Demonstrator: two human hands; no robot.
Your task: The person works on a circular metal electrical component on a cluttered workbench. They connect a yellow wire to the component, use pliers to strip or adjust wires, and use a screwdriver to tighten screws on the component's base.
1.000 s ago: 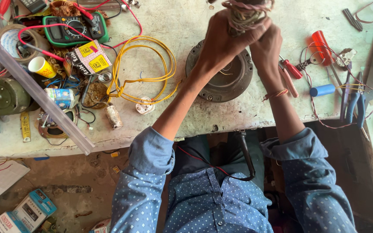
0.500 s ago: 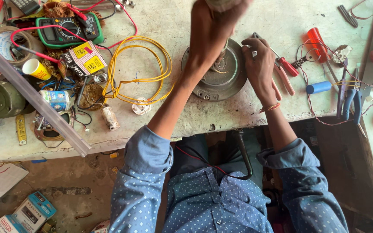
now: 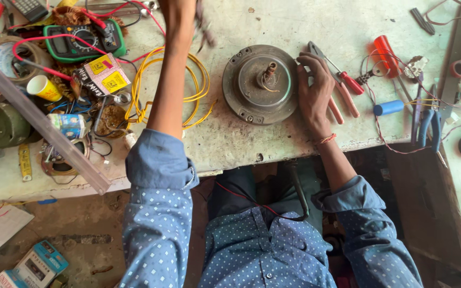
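Head cam: right hand (image 3: 316, 88) rests flat, open, beside the motor (image 3: 261, 84), steadying it. Left hand (image 3: 183, 10) reaches up, grip unclear. Better to brace the housing firmly.

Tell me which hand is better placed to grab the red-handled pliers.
Right, likely. The right hand lies flat beside the pliers, next to the round motor housing; the left hand is away above the yellow wire.

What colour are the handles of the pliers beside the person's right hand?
Red, seen in the head view: the pliers lie beside the right hand.
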